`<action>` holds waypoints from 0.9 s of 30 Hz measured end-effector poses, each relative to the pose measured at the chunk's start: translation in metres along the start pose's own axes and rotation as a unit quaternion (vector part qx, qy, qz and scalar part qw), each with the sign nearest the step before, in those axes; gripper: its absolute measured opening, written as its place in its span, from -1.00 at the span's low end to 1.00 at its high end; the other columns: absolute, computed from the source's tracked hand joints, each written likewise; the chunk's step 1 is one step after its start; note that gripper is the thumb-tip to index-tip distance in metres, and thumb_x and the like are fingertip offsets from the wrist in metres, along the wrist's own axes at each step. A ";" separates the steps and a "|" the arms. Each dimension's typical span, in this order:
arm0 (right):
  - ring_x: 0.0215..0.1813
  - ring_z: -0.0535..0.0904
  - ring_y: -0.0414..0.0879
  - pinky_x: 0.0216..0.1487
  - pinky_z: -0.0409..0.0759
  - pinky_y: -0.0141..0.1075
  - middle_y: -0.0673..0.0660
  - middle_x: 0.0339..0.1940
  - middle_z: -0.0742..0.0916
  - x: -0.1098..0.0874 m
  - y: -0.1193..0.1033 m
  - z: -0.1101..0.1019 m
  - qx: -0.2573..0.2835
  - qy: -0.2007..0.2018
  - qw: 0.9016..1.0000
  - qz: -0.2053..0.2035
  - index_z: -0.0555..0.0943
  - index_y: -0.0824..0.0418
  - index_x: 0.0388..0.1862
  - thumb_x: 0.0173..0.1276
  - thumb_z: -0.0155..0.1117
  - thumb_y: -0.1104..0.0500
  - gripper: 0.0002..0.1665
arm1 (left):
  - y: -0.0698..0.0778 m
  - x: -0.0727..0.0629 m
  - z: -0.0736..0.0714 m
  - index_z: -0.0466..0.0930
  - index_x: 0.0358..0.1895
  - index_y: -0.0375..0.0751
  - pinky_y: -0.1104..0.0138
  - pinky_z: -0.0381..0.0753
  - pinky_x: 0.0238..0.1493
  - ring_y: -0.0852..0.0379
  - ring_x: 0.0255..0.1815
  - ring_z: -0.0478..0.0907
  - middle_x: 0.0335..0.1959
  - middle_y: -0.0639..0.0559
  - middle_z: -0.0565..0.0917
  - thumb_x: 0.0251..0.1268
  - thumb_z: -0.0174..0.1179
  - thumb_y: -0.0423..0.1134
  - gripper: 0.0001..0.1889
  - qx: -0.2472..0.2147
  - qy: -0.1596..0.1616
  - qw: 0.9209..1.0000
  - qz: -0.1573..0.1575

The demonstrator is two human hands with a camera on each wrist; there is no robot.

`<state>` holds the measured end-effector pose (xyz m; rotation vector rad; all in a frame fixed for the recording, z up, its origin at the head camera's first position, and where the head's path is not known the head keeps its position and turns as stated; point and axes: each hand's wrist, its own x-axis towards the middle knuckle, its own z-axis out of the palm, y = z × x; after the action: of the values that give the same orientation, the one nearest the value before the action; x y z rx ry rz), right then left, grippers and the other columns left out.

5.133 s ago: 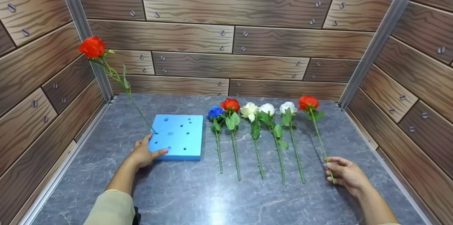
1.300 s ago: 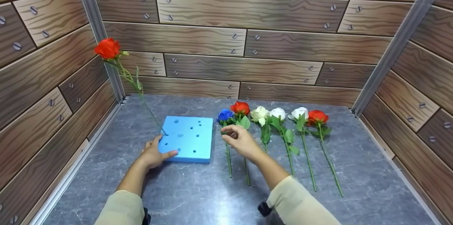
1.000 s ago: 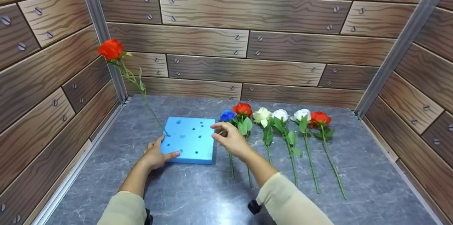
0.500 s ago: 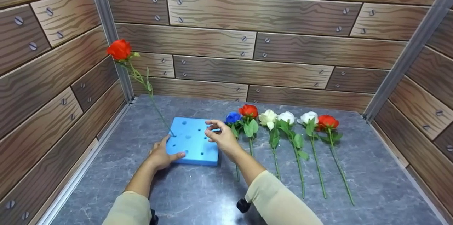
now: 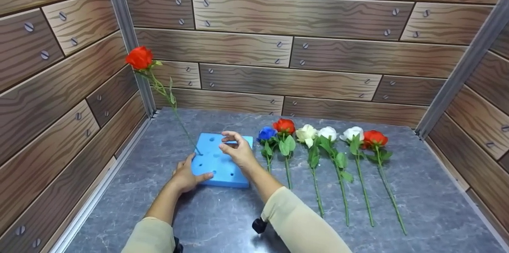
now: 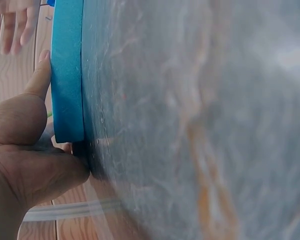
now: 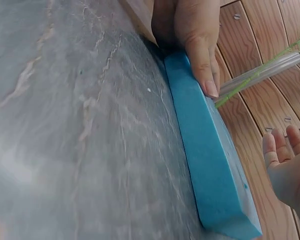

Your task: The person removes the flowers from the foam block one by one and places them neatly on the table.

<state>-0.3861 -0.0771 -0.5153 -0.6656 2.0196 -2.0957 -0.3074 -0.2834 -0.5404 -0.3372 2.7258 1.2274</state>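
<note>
My left hand (image 5: pixel 185 177) holds the near-left corner of a blue block with holes (image 5: pixel 228 181), its thumb laid on the top face. In the left wrist view that thumb (image 6: pixel 39 80) lies straight along the block's edge. A red rose (image 5: pixel 139 58) stands in a hole at the block's left side, leaning left. Over the block's right half hovers my right hand (image 5: pixel 240 153), fingers loosely bent and holding nothing; it hides some of the holes. In the right wrist view this hand (image 7: pixel 292 175) is apart from the block's top.
To the block's right lie, in a row, a blue rose (image 5: pixel 267 133), a red rose (image 5: pixel 284 126), a cream rose (image 5: pixel 306 135), two white roses (image 5: pixel 327 133) and another red rose (image 5: pixel 375 139). Wood-patterned walls (image 5: pixel 246 54) enclose the grey marbled table (image 5: pixel 214 221).
My right hand has let go of the rightmost red rose, which now lies beside the white one, and has moved left over the block. My left hand keeps its hold; the camera view has shifted.
</note>
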 end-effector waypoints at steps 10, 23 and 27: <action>0.45 0.60 0.33 0.29 0.73 -0.24 0.52 0.40 0.55 0.025 0.014 0.025 0.040 -0.015 0.999 -0.014 0.48 0.38 0.50 0.62 0.29 0.34 -0.46 | 0.000 0.002 0.000 -0.10 0.81 -0.07 -0.45 0.20 0.61 -0.62 0.72 0.00 0.72 -0.51 0.05 0.31 0.48 0.30 0.23 -0.008 0.005 1.000 -0.009; 0.58 0.54 0.27 0.45 0.68 -0.17 0.43 0.54 0.51 0.046 0.032 0.034 0.005 -0.063 0.998 -0.009 0.43 0.26 0.62 0.64 0.21 0.42 -0.38 | 0.000 0.003 0.001 -0.07 0.81 -0.09 -0.43 0.20 0.62 -0.62 0.72 0.01 0.73 -0.50 0.05 0.32 0.49 0.27 0.20 -0.009 0.011 1.000 0.004; 0.55 0.57 0.27 0.44 0.68 -0.16 0.39 0.49 0.56 0.049 0.040 0.039 -0.006 -0.066 0.998 -0.002 0.46 0.27 0.61 0.62 0.22 0.43 -0.38 | -0.002 0.002 -0.002 -0.06 0.81 -0.09 -0.42 0.22 0.62 -0.61 0.72 0.02 0.74 -0.49 0.05 0.31 0.49 0.28 0.21 -0.007 0.009 1.000 0.002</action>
<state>-0.4206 -0.1360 -0.5443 -0.7882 1.9620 -1.9869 -0.3092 -0.2861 -0.5412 -0.3461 2.7356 1.2508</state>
